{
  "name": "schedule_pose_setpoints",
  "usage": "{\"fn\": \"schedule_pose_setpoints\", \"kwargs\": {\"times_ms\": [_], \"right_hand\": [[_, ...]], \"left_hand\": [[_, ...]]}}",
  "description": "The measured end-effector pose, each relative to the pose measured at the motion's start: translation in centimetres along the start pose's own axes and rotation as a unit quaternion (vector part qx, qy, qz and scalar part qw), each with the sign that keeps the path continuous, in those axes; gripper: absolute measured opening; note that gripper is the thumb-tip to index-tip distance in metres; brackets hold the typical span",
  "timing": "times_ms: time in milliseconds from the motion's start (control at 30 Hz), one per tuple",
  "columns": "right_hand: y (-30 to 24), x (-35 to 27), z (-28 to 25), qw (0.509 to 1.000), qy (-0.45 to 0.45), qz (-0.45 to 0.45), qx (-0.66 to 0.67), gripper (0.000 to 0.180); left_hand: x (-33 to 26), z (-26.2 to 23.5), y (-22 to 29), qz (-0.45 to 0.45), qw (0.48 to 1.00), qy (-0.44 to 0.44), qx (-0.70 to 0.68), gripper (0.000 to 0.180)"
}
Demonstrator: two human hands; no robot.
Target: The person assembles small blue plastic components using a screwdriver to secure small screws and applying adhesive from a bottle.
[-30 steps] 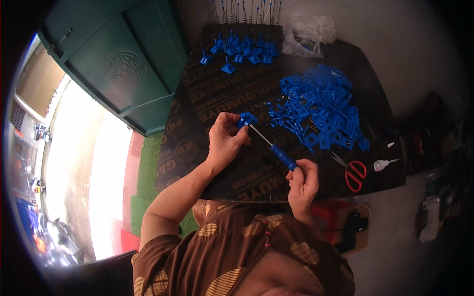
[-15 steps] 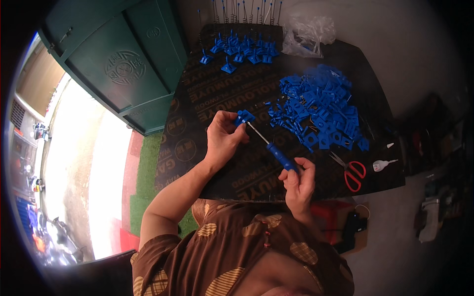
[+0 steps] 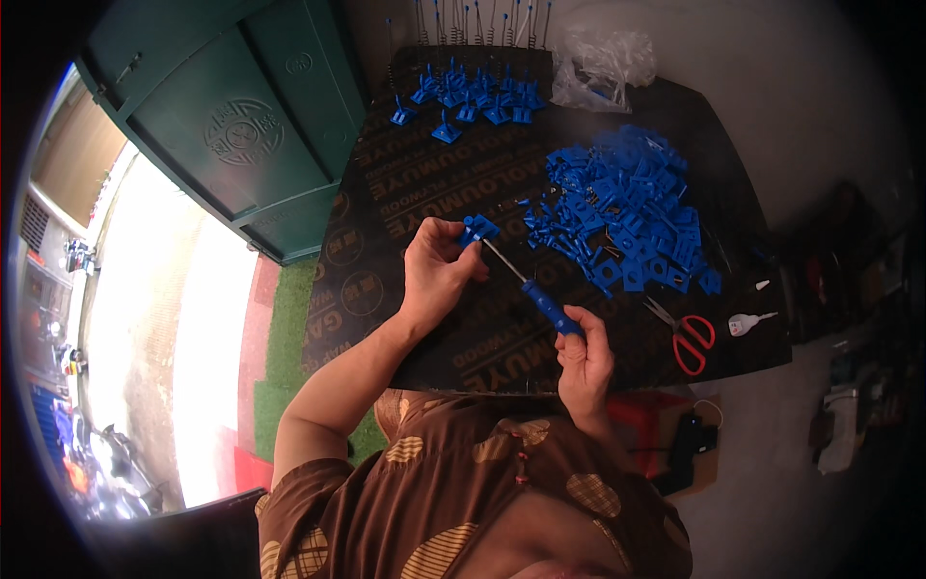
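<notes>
Your left hand [image 3: 434, 275] pinches a blue plastic piece [image 3: 476, 230] while your right hand [image 3: 582, 359] grips the screwdriver [image 3: 532, 289], its shaft angled up-left into it

1. One head-worn fisheye view looks steeply down from above the person's chest, near the work.
2. It faces the dark tabletop [image 3: 424, 193], which fills centre toward 1 o'clock.
3. Straight edges bend near the rim.

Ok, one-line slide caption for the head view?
Left hand holds a small blue plastic part while the right hand drives a blue-handled screwdriver into it over a dark board.
</notes>
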State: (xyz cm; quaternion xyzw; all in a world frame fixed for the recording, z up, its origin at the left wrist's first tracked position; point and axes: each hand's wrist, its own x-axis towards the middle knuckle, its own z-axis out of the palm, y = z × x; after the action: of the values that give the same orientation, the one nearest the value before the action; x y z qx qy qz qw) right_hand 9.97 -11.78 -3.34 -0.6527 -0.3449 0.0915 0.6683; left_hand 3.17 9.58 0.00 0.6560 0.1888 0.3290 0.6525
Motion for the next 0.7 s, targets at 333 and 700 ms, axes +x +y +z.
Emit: {"fn": "schedule_pose_setpoints", "kwargs": {"times_ms": [333,700], "right_hand": [[0.21,-0.06,0.34,1.000,-0.010,-0.017,0.017,0.032],[-0.39,0.23,0.11,0.998,0.034,-0.007,-0.044,0.017]], "left_hand": [[-0.13,0.48,0.05,0.012,0.999,0.017,-0.026,0.022],[0.08,0.39,-0.26,0.018,0.999,0.018,-0.045,0.023]]}}
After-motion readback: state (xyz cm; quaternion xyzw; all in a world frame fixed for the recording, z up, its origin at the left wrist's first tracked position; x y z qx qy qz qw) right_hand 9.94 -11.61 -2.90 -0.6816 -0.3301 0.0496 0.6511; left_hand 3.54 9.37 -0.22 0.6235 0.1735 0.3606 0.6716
